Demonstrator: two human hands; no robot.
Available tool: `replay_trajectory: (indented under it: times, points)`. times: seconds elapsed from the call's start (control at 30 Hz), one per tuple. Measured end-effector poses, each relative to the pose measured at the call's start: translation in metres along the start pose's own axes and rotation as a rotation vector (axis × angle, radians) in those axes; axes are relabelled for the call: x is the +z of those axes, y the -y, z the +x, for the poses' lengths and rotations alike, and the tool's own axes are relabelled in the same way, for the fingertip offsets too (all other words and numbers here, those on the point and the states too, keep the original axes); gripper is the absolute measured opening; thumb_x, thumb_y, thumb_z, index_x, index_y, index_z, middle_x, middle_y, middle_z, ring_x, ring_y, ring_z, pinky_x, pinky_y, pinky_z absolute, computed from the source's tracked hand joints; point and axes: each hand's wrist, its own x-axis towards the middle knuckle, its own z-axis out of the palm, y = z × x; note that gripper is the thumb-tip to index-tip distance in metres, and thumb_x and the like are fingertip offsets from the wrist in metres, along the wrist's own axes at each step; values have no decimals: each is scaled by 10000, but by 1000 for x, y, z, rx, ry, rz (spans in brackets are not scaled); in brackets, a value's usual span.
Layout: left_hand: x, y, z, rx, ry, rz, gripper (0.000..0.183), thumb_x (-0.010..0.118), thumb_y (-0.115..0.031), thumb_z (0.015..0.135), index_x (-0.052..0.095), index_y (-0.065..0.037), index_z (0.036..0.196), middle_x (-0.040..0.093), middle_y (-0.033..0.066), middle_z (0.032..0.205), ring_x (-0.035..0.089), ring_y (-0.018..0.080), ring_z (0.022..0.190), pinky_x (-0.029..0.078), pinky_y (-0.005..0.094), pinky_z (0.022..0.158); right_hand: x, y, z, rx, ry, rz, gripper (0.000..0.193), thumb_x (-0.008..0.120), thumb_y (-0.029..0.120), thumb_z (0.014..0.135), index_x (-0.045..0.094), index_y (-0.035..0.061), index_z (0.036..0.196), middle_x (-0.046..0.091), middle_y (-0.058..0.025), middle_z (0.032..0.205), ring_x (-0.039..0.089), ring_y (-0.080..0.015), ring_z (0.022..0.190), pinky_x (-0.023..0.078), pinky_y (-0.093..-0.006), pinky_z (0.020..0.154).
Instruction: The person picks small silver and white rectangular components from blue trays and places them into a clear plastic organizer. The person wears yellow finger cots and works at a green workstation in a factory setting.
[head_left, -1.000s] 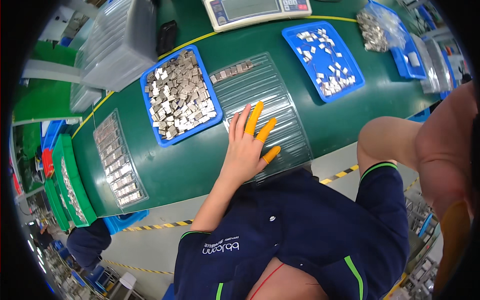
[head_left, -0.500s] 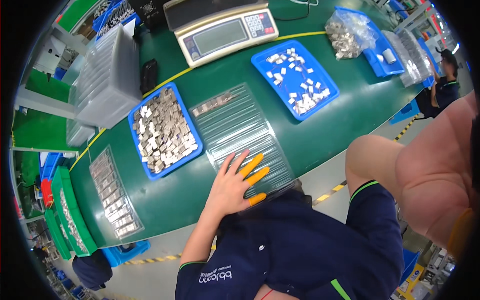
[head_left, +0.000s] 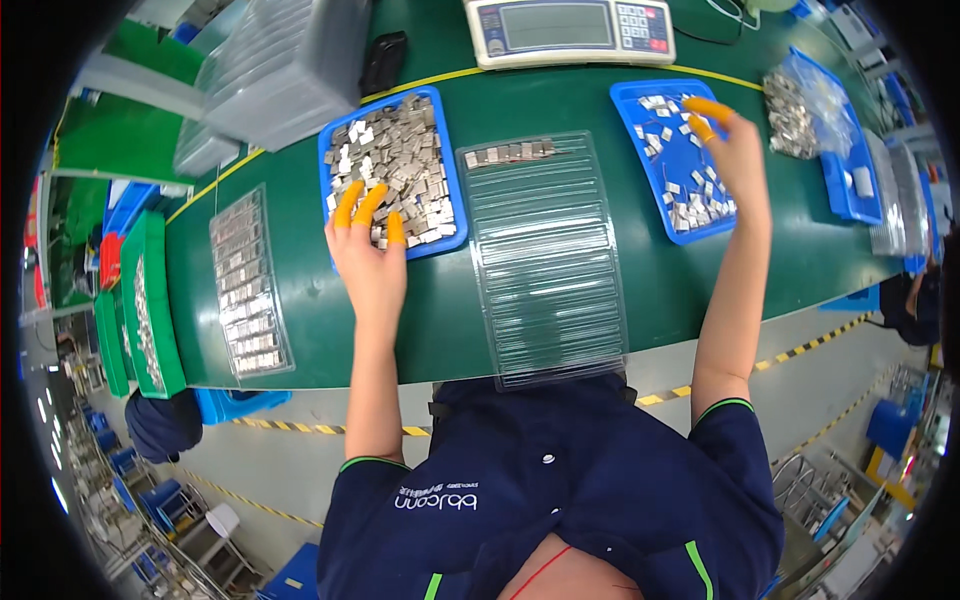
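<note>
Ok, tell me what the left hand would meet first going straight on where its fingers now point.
The left hand would most likely meet the small silvery rectangular pieces heaped in the left blue tray; its orange finger cots overlap them in view, though whether they touch is unclear.

You have an open strip of worktop point(head_left: 655, 285) between the clear tray point(head_left: 545, 285) and the right blue tray point(head_left: 690, 157), running to the near edge. The left blue tray point(head_left: 455, 178) leaves only a narrow gap beside the clear tray. Toward the far edge, the scale point(head_left: 572, 30) blocks you.
</note>
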Motion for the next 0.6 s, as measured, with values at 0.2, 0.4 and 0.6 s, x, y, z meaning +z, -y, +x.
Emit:
replay_trajectory:
  times: [0.2, 0.4, 0.6]
  points:
    - [0, 5, 21, -6, 153, 171, 276, 762, -230, 652, 711, -76, 876, 604, 70, 1006, 472, 256, 957, 313, 397, 884, 38, -34, 0, -6, 84, -26, 223, 618, 67, 793, 660, 57, 1012, 636, -156, 986, 605, -284, 842, 466, -331, 774]
    - [8, 12, 23, -65, 206, 252, 326, 770, -281, 636, 716, -81, 887, 616, 51, 929, 476, 226, 924, 288, 372, 832, 42, -43, -2, 63, 37, -122, 232, 636, 47, 771, 654, 44, 1002, 620, -161, 978, 603, -287, 839, 470, -345, 770]
    - [2, 15, 22, -24, 261, 112, 310, 786, -227, 620, 716, -106, 896, 632, 13, 936, 490, 185, 936, 268, 357, 868, 36, -20, -5, 11, 76, -97, 246, 635, 29, 764, 636, 16, 1009, 602, -163, 973, 590, -285, 826, 469, -355, 746]
